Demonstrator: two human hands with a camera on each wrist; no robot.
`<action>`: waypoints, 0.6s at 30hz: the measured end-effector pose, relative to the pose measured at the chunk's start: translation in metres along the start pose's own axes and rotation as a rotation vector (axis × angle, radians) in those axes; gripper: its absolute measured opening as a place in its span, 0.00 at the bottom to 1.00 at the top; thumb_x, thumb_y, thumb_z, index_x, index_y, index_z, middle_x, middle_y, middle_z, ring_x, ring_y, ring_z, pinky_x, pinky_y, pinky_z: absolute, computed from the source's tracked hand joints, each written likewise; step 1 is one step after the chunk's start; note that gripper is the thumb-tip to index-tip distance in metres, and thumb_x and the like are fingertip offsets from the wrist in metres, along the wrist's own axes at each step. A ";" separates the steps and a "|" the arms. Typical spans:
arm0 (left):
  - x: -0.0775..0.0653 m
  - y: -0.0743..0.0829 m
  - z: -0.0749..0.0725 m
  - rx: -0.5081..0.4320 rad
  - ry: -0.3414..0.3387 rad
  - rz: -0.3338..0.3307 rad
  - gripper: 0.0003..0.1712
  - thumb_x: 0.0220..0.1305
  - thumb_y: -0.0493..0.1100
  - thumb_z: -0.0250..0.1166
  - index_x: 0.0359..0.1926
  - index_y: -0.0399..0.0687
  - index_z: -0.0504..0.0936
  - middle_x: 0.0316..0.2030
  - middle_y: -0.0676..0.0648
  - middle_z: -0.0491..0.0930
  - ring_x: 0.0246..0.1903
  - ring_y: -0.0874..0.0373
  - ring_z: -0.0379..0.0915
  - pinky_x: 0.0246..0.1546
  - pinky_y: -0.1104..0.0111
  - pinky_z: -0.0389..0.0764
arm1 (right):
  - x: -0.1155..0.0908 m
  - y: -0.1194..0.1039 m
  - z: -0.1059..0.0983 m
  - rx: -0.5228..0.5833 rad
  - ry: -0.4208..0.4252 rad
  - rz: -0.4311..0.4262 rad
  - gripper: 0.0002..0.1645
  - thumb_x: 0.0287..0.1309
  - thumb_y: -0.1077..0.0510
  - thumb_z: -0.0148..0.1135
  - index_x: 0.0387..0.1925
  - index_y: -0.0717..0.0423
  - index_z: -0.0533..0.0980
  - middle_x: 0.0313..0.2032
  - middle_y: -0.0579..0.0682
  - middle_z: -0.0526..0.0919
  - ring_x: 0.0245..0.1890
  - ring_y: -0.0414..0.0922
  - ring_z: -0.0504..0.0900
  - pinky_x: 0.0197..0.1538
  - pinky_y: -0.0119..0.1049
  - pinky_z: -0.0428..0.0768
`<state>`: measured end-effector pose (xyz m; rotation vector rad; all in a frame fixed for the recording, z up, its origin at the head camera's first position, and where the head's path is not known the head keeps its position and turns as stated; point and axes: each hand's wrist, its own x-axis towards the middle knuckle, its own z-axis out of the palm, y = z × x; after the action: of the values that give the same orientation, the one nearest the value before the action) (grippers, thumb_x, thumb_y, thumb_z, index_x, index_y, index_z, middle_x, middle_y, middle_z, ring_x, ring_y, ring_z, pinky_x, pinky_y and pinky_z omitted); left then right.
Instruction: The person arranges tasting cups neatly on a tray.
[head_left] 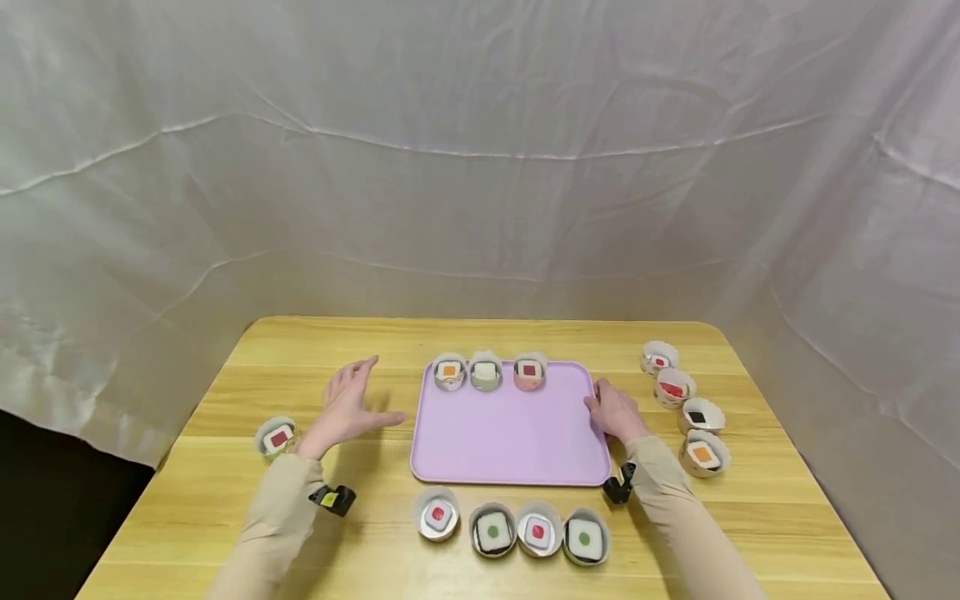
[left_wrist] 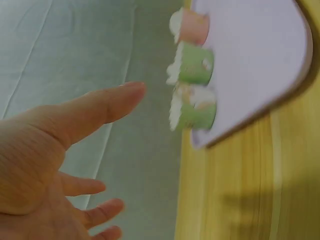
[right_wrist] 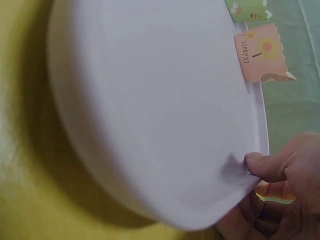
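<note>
My right hand [head_left: 615, 410] grips the right edge of a purple tray [head_left: 510, 437]. In the right wrist view its thumb [right_wrist: 267, 166] lies on the rim and the other fingers curl beneath the edge. Left of the tray, my left hand [head_left: 347, 412] is held over the table with its fingers spread and nothing in them. Along the tray's far side stand three paper cups: one with an orange-centred piece [head_left: 450, 372], one with a plain white piece [head_left: 486, 372], and a pink cup [head_left: 529, 379] with a dark-red-centred piece.
In front of the tray stand several paper cups with square sushi-like pieces [head_left: 493, 531]. More filled cups [head_left: 702, 456] line the table's right side. One cup [head_left: 276, 439] stands by my left forearm. Grey cloth [head_left: 480, 208] hangs behind the wooden table [head_left: 375, 542].
</note>
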<state>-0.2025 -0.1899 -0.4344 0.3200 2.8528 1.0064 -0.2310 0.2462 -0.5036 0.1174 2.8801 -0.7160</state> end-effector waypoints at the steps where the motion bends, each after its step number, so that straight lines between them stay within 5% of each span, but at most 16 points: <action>1: -0.004 -0.003 -0.004 0.004 -0.006 -0.011 0.65 0.51 0.57 0.77 0.77 0.34 0.50 0.72 0.24 0.52 0.72 0.24 0.43 0.71 0.30 0.44 | 0.000 0.000 0.000 -0.001 -0.001 -0.002 0.15 0.72 0.56 0.51 0.49 0.66 0.69 0.41 0.67 0.81 0.39 0.58 0.81 0.43 0.51 0.81; 11: -0.032 -0.030 -0.043 0.092 -0.098 -0.175 0.66 0.50 0.64 0.75 0.76 0.34 0.50 0.72 0.20 0.48 0.70 0.18 0.41 0.65 0.25 0.42 | -0.001 0.002 0.001 0.007 -0.016 0.004 0.16 0.72 0.55 0.51 0.49 0.66 0.68 0.40 0.66 0.81 0.39 0.57 0.81 0.42 0.50 0.81; 18: -0.042 -0.047 -0.063 0.176 -0.185 -0.287 0.66 0.49 0.62 0.77 0.75 0.33 0.50 0.70 0.17 0.46 0.66 0.14 0.43 0.59 0.23 0.49 | 0.000 0.003 0.001 0.020 -0.020 0.011 0.15 0.73 0.55 0.51 0.49 0.65 0.68 0.38 0.65 0.81 0.35 0.56 0.81 0.35 0.44 0.80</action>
<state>-0.1794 -0.2736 -0.4146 0.0116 2.7199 0.6398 -0.2303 0.2481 -0.5060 0.1275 2.8519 -0.7393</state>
